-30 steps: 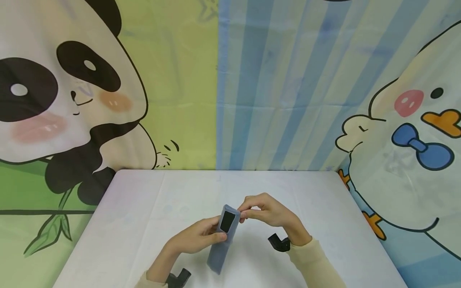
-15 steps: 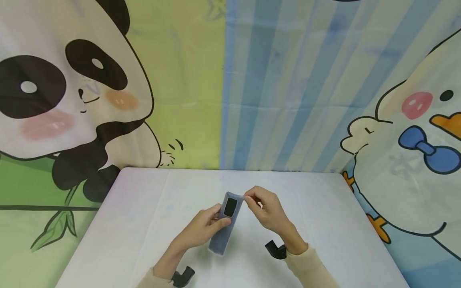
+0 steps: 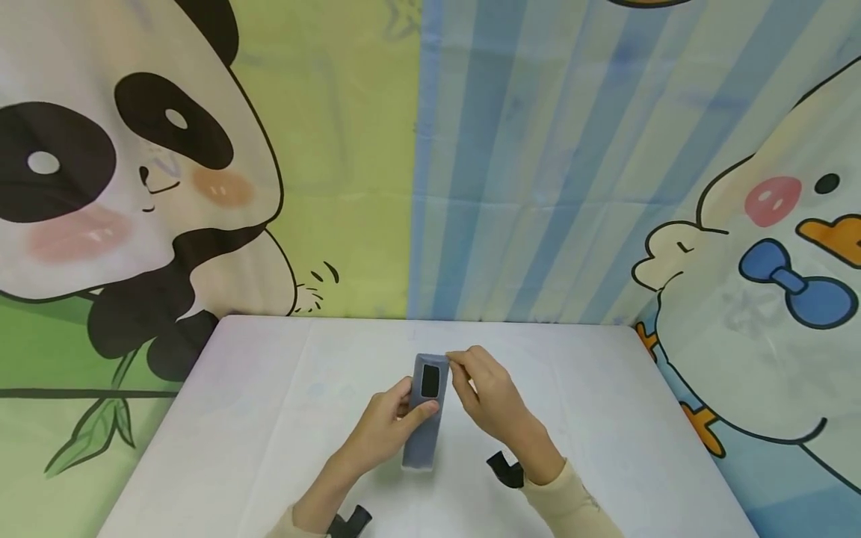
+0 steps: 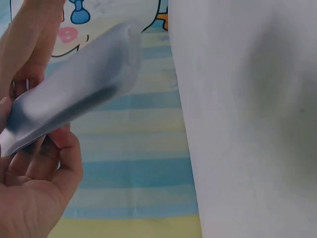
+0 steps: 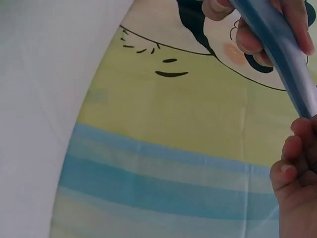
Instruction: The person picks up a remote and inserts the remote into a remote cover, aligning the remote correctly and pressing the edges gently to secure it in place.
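A long, slim blue-grey case (image 3: 422,441) with a black rectangular window near its far end is held up over the table. Its exact kind is not clear. My left hand (image 3: 386,424) grips it around the middle from the left, thumb across the front below the window. At the far right corner, the thumb and forefinger of my right hand (image 3: 494,396) pinch the edge. The left wrist view shows the smooth underside and paler, translucent-looking near end of the case (image 4: 74,89). In the right wrist view, the case (image 5: 277,39) runs between both hands.
Beneath the hands lies a white table (image 3: 269,418). Behind it hangs a cloth backdrop (image 3: 525,187) with a panda, stripes and a white duck. Black wrist mounts (image 3: 506,471) sit on both forearms above the tabletop.
The case has turned more upright in the head view, its near end swinging right. My right hand has shifted its hold along the far right corner; my left hand keeps its grip.
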`<action>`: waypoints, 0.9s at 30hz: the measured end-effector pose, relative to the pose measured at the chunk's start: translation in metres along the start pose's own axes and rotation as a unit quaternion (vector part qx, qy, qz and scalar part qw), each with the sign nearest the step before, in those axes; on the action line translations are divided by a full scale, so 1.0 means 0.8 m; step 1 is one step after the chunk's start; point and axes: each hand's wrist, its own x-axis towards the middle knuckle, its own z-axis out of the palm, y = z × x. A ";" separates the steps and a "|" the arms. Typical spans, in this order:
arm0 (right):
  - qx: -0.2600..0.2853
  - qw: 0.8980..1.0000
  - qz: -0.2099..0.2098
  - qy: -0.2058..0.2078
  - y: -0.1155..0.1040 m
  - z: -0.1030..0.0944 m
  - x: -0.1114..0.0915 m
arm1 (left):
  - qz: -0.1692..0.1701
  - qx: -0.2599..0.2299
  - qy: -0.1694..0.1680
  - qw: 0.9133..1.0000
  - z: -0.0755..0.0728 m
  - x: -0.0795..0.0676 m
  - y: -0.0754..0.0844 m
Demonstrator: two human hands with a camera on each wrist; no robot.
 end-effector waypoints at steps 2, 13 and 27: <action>0.118 0.991 0.059 -0.004 0.000 0.002 -0.007 | 0.010 -0.004 0.007 1.000 0.005 -0.002 0.002; 0.336 0.910 0.220 -0.100 -0.006 0.008 -0.026 | 0.053 -0.021 -0.037 0.998 0.007 -0.007 0.000; 0.334 0.907 0.215 -0.139 -0.012 0.013 -0.031 | 0.145 0.046 -0.081 0.985 -0.039 0.012 0.010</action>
